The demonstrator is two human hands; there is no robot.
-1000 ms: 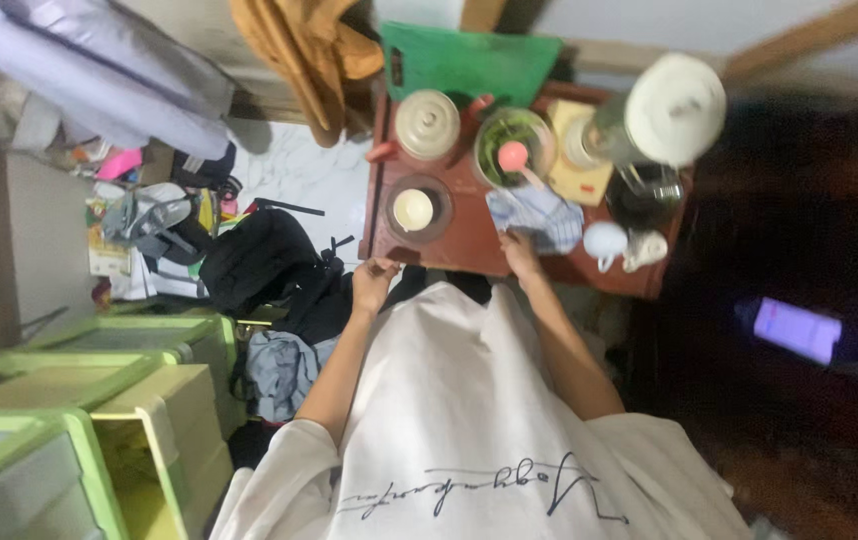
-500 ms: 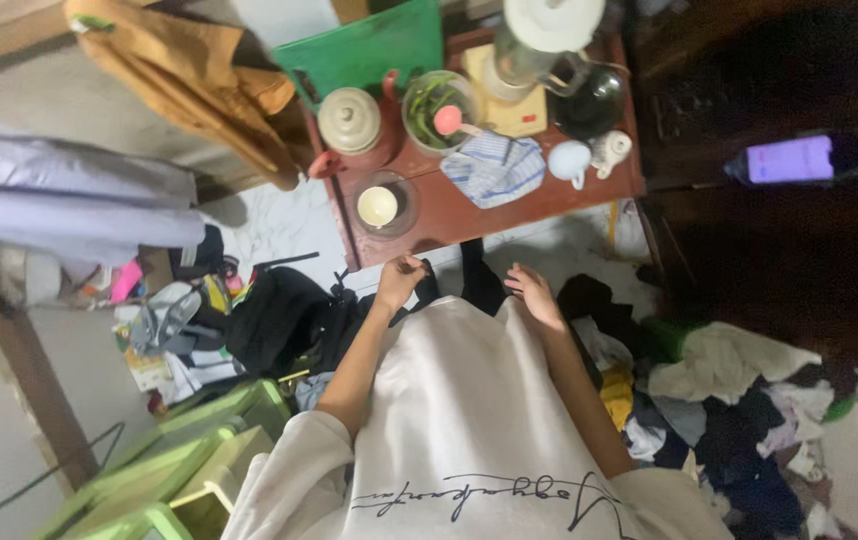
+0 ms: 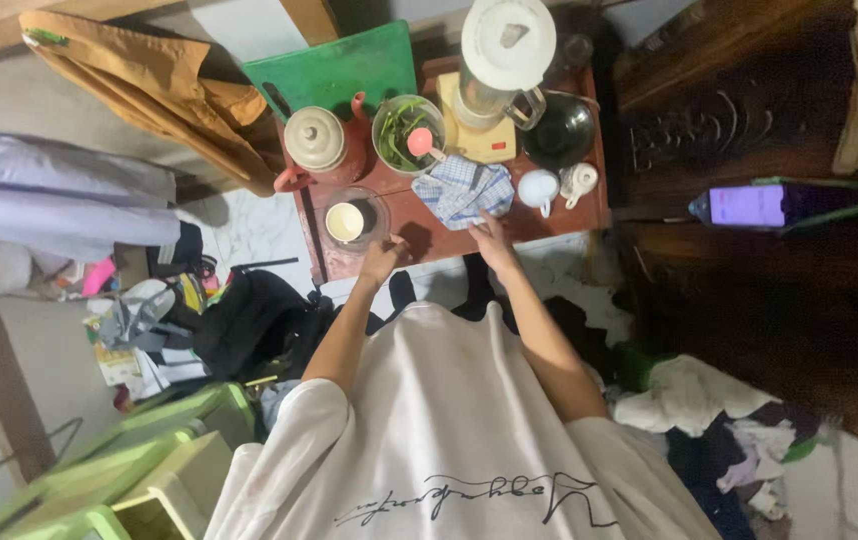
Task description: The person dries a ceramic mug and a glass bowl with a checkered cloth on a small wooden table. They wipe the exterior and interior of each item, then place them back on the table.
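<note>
**Both hands at the near edge of a crowded red bench**

The left hand (image 3: 381, 262) rests at the front edge of the small red bench (image 3: 429, 235), just below a glass bowl (image 3: 353, 219) that holds a pale round candle. Its fingers are curled together; whether they grip the edge or only lie on it cannot be told from this height. The right hand (image 3: 492, 243) lies flat on the bench top with its fingers (image 3: 484, 222) spread, their tips touching the near hem of a blue-checked cloth (image 3: 462, 190) that lies crumpled in the middle of the bench.

Behind the cloth stands a clear bowl of greens (image 3: 405, 130) with a pink spoon (image 3: 421, 143) in it. To its left is a cream lidded pot (image 3: 315, 138), and behind both a green cutting board (image 3: 339, 70) leans up. A blender (image 3: 502, 60) with a white lid stands on a yellow base to the right of the greens, with a dark bowl (image 3: 561, 130) beside it. Two white cups (image 3: 554, 186) sit at the bench's right front, just beside the cloth.

The person wears a white shirt (image 3: 449, 420). On the floor to the left lie a black bag (image 3: 259, 320) and green plastic drawers (image 3: 149, 470); a heap of clothes (image 3: 719, 420) lies to the right. A tan jacket (image 3: 149, 70) hangs at upper left, and a lit phone (image 3: 747, 205) sits on dark furniture at right.
</note>
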